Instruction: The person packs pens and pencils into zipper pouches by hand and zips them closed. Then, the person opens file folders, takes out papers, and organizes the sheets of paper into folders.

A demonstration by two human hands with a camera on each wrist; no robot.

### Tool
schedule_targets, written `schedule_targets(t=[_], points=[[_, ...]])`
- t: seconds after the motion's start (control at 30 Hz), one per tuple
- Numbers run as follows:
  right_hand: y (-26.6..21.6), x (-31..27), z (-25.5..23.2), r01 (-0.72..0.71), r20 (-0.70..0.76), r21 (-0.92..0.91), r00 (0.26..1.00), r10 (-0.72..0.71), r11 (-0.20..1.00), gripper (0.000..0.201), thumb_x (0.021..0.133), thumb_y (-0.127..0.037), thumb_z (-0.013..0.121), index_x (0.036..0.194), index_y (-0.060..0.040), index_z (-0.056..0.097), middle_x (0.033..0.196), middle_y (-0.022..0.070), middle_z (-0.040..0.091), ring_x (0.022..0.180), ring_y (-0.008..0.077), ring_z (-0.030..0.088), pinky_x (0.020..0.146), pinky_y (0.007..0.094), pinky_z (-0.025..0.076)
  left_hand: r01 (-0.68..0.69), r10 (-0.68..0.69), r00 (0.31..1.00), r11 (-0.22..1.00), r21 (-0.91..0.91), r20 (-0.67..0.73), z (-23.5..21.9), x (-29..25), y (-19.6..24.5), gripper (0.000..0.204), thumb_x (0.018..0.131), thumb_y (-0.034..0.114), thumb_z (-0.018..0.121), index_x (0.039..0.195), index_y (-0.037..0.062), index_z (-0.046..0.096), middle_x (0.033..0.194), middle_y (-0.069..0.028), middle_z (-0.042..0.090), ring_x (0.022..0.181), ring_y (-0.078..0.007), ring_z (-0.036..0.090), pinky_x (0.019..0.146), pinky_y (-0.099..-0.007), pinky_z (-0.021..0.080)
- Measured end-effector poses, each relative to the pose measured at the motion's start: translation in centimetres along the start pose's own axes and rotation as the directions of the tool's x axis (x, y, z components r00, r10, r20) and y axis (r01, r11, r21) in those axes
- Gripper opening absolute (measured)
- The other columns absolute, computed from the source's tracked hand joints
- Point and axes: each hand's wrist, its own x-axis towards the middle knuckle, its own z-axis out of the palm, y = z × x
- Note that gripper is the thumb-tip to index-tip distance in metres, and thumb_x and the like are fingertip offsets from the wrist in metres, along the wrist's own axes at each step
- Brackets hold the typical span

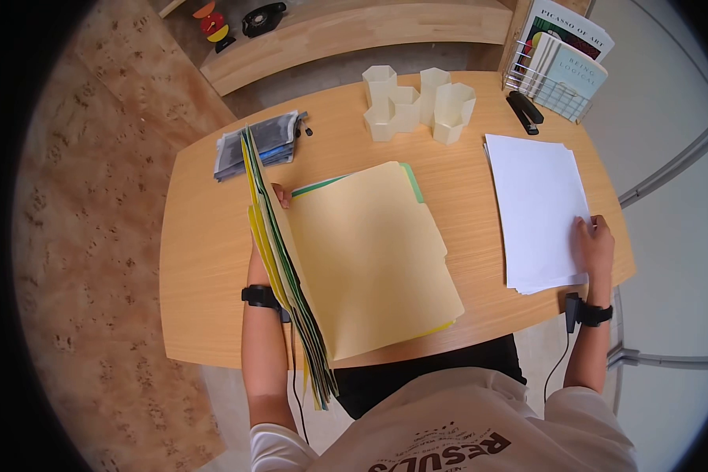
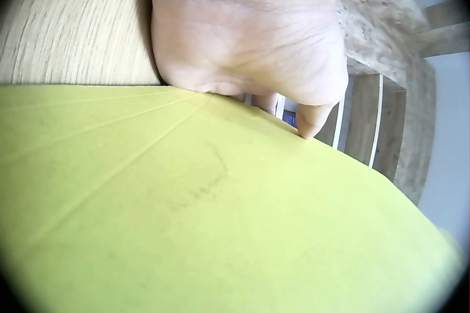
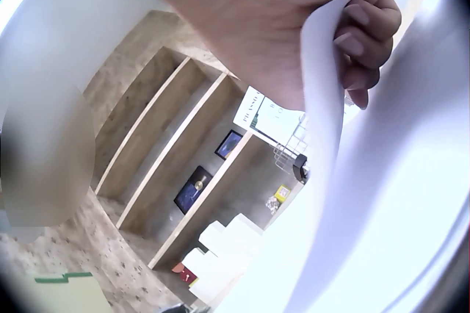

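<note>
A stack of manila, green and yellow file folders [image 1: 369,259] lies spread open in front of me, overhanging the table's front edge. Its left part, several folders thick, stands almost upright. My left hand [image 1: 281,197] grips the far edge of that raised part; in the left wrist view a yellow folder [image 2: 220,203] hides most of the fingers. On the right lies a stack of white paper [image 1: 535,204]. My right hand [image 1: 596,248] holds its right edge, and in the right wrist view a lifted, bent sheet [image 3: 323,85] runs between the palm and the curled fingers.
Behind the folders stand cream hexagonal holders [image 1: 405,106]. A black stapler [image 1: 524,112] lies near a wire rack [image 1: 554,90] with books. At the back left are grey zip pouches [image 1: 259,145]. A wooden shelf [image 1: 354,35] runs behind the table [image 1: 204,259].
</note>
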Motion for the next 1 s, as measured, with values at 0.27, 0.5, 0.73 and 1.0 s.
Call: schedule_targets(t=[0.27, 0.5, 0.73, 1.0], points=[[-14.0, -8.1, -0.4, -0.019, 0.440, 0.535, 0.860, -0.259, 0.845, 0.020, 0.097, -0.011, 0.063, 0.114, -0.0003, 0.065, 0.086, 0.0094, 0.068, 0.071, 0.0165, 0.062, 0.067, 0.0311, 0.052, 0.094, -0.118, 0.988, 0.972, -0.215, -0.102, 5.0, -0.9, 1.1, 0.034, 0.097, 0.041, 0.070, 0.103, 0.0119, 0.056, 0.096, -0.0006, 0.052, 0.090, -0.0149, 0.047, 0.085, -0.0275, 0.041], [-21.5, -12.5, 2.1, 0.081, 0.438, 0.528, 0.827, -0.353, 0.845, 0.024, 0.093, -0.021, 0.074, 0.092, -0.0012, 0.061, 0.071, 0.0122, 0.066, 0.062, 0.0265, 0.064, 0.061, 0.0365, 0.051, 0.140, -0.298, 0.929, 0.833, -0.536, -0.220, 7.0, -1.4, 3.0, 0.033, 0.097, 0.042, 0.069, 0.102, 0.0125, 0.055, 0.095, -0.0002, 0.051, 0.091, -0.0146, 0.046, 0.086, -0.0275, 0.040], [-23.8, -13.3, 1.2, -0.108, 0.597, 0.666, 0.670, -0.440, 0.738, 0.033, 0.098, -0.019, 0.069, 0.118, 0.0054, 0.060, 0.068, 0.0169, 0.062, 0.059, 0.0270, 0.063, 0.058, 0.0353, 0.050, -0.066, 0.062, 0.997, 0.988, 0.138, 0.036, 5.9, -0.7, 2.2, 0.027, 0.099, 0.037, 0.067, 0.097, 0.0134, 0.054, 0.095, 0.0013, 0.050, 0.094, -0.0134, 0.045, 0.088, -0.0270, 0.038], [-29.6, -15.3, -4.2, -0.106, 0.489, 0.852, 0.508, -0.709, 0.513, 0.057, 0.105, -0.018, 0.055, 0.150, 0.0103, 0.033, 0.078, 0.0241, 0.063, 0.068, 0.0338, 0.065, 0.065, 0.0393, 0.049, 0.157, -0.141, 0.986, 0.966, 0.206, -0.091, 2.7, -0.5, 1.4, 0.022, 0.103, 0.033, 0.062, 0.104, 0.0109, 0.057, 0.086, 0.0031, 0.054, 0.078, -0.0093, 0.052, 0.068, -0.0256, 0.046]])
